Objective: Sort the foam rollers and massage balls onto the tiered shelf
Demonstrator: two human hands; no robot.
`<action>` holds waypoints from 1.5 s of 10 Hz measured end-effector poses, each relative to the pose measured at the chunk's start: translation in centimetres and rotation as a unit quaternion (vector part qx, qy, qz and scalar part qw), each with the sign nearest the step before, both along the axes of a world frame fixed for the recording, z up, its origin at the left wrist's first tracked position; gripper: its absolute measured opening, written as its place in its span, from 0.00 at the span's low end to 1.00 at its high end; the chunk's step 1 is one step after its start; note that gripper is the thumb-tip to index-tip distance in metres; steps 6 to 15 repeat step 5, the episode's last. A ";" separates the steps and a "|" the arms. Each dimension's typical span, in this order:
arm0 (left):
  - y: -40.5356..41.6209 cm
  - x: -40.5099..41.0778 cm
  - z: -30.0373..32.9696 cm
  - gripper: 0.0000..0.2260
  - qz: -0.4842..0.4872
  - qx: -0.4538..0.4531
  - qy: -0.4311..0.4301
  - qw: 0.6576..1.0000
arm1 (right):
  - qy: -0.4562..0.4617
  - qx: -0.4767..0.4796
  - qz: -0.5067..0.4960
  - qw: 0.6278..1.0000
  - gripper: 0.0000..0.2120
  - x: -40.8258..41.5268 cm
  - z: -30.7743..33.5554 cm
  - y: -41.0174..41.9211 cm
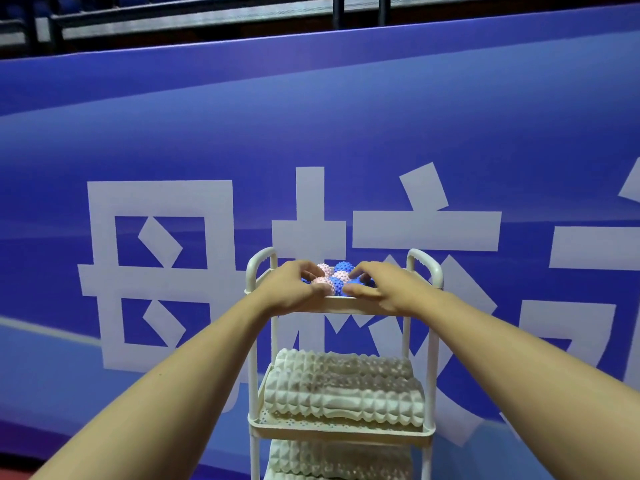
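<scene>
Where a blue banner (311,133) stands, white tiered shelf (341,304), spiky balls (334,277).

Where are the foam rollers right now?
In the head view the foam rollers lie on the middle tier of the white shelf, below the top tray of spiky massage balls; more rollers sit on the tier beneath.

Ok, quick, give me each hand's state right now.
Left hand: fingers curled around a pink massage ball on the top tier.
Right hand: fingers curled over a blue massage ball, thumb at the rim.
</scene>
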State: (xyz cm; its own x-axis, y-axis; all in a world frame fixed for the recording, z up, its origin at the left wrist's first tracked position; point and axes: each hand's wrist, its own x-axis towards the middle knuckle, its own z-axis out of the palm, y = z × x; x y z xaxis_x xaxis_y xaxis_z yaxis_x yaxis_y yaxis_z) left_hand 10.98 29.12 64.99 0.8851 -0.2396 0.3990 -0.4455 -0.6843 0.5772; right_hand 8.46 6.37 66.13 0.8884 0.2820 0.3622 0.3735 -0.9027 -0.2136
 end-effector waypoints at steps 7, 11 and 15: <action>0.1 -2.1 -0.3 0.20 -0.018 -0.047 -0.030 0.998 | -0.085 0.008 -0.026 0.996 0.19 -1.5 0.7 -0.8; 0.1 -2.1 -0.3 0.20 -0.018 -0.047 -0.030 0.998 | -0.085 0.008 -0.026 0.996 0.19 -1.5 0.7 -0.8; 0.1 -2.1 -0.3 0.20 -0.018 -0.047 -0.030 0.998 | -0.085 0.008 -0.026 0.996 0.19 -1.5 0.7 -0.8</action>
